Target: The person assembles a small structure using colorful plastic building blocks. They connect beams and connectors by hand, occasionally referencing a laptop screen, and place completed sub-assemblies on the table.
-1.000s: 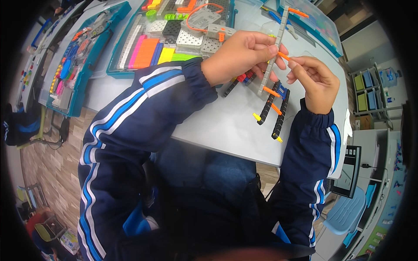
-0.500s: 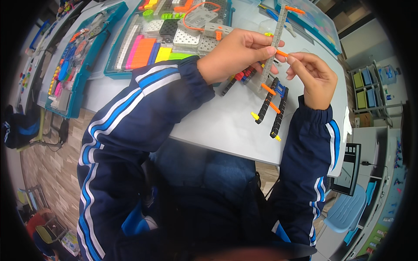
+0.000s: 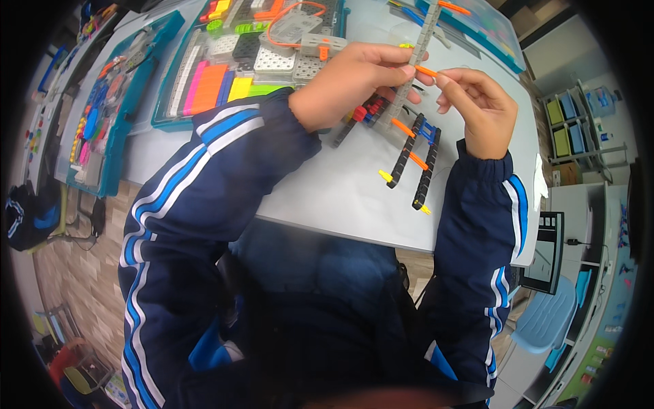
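A long grey studless building beam (image 3: 428, 31) stands steeply tilted, pinched between the thumb and fingers of my left hand (image 3: 344, 82). An orange connector pin (image 3: 426, 71) sticks out from the beam's right side, and the fingertips of my right hand (image 3: 482, 112) grip its outer end. Another orange pin (image 3: 453, 7) juts from the beam's top. Below my hands, a built model rests on the table, with two black beams (image 3: 425, 174), a blue connector (image 3: 428, 129), orange pins and yellow pin ends. My left hand partly hides its red and black far section.
A teal-edged parts box (image 3: 161, 112) with bright blocks, white plates and a grey module with an orange cable lies at the left. Another open parts box (image 3: 112, 160) is farther left. A clear case (image 3: 497, 48) lies at the far right. The white table's (image 3: 320, 215) front edge is near my lap.
The whole scene has shifted slightly left in view. Both hands keep much the same hold on the beam and the orange pin.
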Demonstrator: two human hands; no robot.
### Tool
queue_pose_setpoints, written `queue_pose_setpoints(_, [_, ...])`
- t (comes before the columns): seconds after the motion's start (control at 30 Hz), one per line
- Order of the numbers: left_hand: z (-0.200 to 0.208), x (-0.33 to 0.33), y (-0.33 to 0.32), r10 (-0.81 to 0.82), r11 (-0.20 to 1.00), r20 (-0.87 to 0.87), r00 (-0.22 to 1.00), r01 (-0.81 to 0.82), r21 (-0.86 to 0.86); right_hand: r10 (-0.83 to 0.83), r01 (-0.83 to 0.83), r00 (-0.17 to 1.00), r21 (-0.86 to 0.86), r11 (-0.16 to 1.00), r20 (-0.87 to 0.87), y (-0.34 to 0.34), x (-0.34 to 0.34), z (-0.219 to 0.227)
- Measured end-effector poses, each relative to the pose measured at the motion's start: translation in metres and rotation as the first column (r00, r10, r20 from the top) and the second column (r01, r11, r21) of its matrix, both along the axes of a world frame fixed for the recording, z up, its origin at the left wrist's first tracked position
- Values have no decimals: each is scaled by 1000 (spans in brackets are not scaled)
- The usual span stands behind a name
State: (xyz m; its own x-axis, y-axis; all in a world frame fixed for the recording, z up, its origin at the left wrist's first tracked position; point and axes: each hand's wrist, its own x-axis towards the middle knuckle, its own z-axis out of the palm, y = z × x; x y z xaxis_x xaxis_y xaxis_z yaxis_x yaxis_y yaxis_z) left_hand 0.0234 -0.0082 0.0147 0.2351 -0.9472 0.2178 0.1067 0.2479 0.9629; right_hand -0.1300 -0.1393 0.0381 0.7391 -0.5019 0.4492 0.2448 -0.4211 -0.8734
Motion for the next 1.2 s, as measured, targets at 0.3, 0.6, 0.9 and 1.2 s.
queue_pose_setpoints(0.3, [8, -3, 4, 20, 999, 50, 999, -22, 41, 86, -88, 994, 15, 996, 62, -7, 1, -7])
queue_pose_setpoints(0.6, [3, 0, -1, 106, 988, 75, 992, -113, 103, 12, -9, 999, -70, 998, 36, -9, 7, -16])
queue_pose_setpoints(0.9, [9, -4, -1, 93, 986, 34, 995, -97, 134, -15, 44, 992, -230, 972, 127, -14, 10, -20])
queue_pose_setpoints(1.2, [5, -1, 0, 103, 974, 100, 990, -121, 191, -69, 148, 977, -413, 899, 199, -15, 13, -24])
